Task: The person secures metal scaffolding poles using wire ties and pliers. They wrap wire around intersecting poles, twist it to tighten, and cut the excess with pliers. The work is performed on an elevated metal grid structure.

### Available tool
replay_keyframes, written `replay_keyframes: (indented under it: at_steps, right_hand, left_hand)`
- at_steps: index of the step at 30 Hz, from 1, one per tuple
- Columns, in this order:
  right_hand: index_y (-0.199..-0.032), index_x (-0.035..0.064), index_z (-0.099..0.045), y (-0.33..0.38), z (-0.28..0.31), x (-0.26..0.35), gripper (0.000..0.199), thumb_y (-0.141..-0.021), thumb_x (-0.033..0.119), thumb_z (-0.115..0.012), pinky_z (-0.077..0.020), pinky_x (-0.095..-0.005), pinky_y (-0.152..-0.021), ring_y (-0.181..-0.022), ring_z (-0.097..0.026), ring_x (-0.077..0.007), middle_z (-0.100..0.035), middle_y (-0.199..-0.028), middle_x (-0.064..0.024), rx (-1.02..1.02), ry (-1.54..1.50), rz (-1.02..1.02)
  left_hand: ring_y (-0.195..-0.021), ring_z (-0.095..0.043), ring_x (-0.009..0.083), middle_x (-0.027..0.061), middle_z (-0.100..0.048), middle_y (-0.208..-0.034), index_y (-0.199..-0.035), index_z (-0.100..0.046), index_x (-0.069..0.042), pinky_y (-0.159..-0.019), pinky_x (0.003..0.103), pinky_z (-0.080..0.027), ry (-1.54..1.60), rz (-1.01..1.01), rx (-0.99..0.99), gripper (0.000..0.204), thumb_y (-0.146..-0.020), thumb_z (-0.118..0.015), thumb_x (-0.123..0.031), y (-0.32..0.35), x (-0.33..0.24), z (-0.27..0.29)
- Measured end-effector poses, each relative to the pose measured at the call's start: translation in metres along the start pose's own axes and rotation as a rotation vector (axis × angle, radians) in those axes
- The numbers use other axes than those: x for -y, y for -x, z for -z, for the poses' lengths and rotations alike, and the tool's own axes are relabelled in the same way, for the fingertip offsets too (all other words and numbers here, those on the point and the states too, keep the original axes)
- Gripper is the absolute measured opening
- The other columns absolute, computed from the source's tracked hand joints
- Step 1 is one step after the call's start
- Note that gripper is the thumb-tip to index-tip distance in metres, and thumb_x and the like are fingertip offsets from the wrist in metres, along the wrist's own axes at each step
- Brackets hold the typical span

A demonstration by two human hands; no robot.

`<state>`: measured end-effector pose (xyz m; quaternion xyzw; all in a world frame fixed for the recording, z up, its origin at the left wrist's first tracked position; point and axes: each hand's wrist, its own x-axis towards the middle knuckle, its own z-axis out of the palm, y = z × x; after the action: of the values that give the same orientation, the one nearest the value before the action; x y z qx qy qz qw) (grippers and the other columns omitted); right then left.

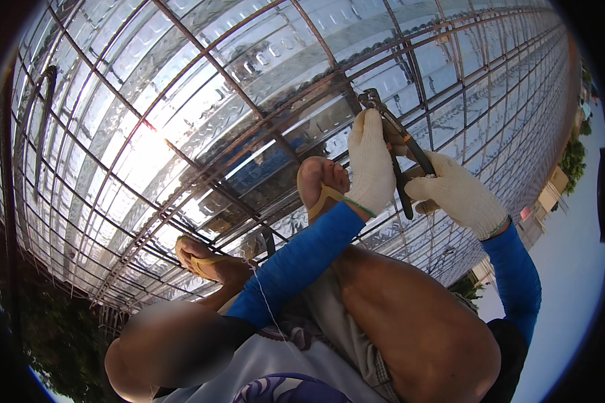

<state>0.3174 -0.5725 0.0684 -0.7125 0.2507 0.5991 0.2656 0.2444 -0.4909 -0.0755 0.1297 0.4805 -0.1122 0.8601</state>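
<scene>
A pair of end-cutting pincers (pixel 419 156) with dark handles and orange bands slants across a crossing of steel bars. My right hand (pixel 465 199), in a white knit glove, is closed around its handles, which are slightly spread. Beside the pincers' head, my gloved left hand (pixel 372 164) has its fingers drawn together against the bars; whatever they pinch is hidden. Under both hands runs the rebar mesh (pixel 259 119), brown rods crossing in a grid. The pincers' jaws are right at a bar, but I cannot tell whether they grip anything.
Below the mesh lies shiny ribbed metal decking (pixel 262 60), with strong sun glare at left. My feet in yellow-strapped sandals (pixel 212 263) rest on the bars. A thin white string (pixel 265 295) hangs by my left sleeve. Trees (pixel 571 158) and sky show beyond the right edge.
</scene>
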Motion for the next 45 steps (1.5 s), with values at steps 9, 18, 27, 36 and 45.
replay_keyframes:
  at_steps: [9,18,27,36,45]
  right_hand:
    - [-0.148,-0.0011,-0.061,-0.012,0.022,-0.015,0.060,-0.092,0.022,-0.069,-0.0519,-0.0380,-0.072,-0.078,-0.062,-0.0166,-0.064,-0.086,-0.0076,-0.174,0.435,0.201]
    - [-0.159,0.0052,-0.053,-0.006,0.031,0.010,0.062,-0.099,0.012,-0.063,-0.0548,-0.0408,-0.068,-0.073,-0.064,-0.0200,-0.067,-0.089,-0.0090,-0.197,0.542,0.180]
    - [-0.163,0.0185,-0.055,-0.030,0.057,-0.012,0.067,-0.098,0.004,-0.062,-0.0575,-0.0346,-0.070,-0.073,-0.066,-0.0175,-0.074,-0.106,-0.0099,-0.280,0.756,0.401]
    - [-0.150,0.0005,-0.061,-0.015,0.057,0.009,0.060,-0.091,0.001,-0.066,-0.0575,-0.0262,-0.058,-0.072,-0.071,-0.0111,-0.079,-0.113,-0.0092,-0.186,0.471,0.133]
    - [-0.152,0.0013,-0.063,0.002,0.070,0.002,0.071,-0.081,0.000,-0.066,-0.0602,-0.0265,-0.057,-0.073,-0.075,-0.0144,-0.080,-0.118,-0.0161,0.033,0.275,0.151]
  left_hand:
    - [-0.073,-0.073,0.0176,0.0066,-0.072,-0.092,-0.124,-0.064,-0.005,-0.057,0.032,-0.060,0.034,0.000,0.052,0.028,-0.112,-0.063,-0.030,-0.001,0.003,0.002]
    - [-0.075,-0.071,0.0199,0.0067,-0.070,-0.090,-0.117,-0.067,-0.005,-0.058,0.031,-0.054,0.014,0.127,0.013,0.027,-0.113,-0.063,-0.031,-0.001,-0.007,0.010]
    - [-0.087,-0.065,0.0258,0.0069,-0.067,-0.093,-0.111,-0.066,-0.009,-0.078,0.039,-0.056,0.307,0.194,0.239,0.033,-0.113,-0.061,-0.042,0.000,-0.006,0.023]
    - [-0.087,-0.067,0.0279,0.0108,-0.067,-0.096,-0.114,-0.064,-0.005,-0.072,0.040,-0.059,0.196,0.202,0.139,0.034,-0.116,-0.056,-0.038,-0.004,-0.018,0.021]
    - [-0.056,-0.067,0.0232,0.0094,-0.069,-0.078,-0.106,-0.063,-0.005,-0.044,0.033,-0.049,0.219,0.257,-0.070,0.030,-0.115,-0.058,-0.033,0.000,-0.025,0.001]
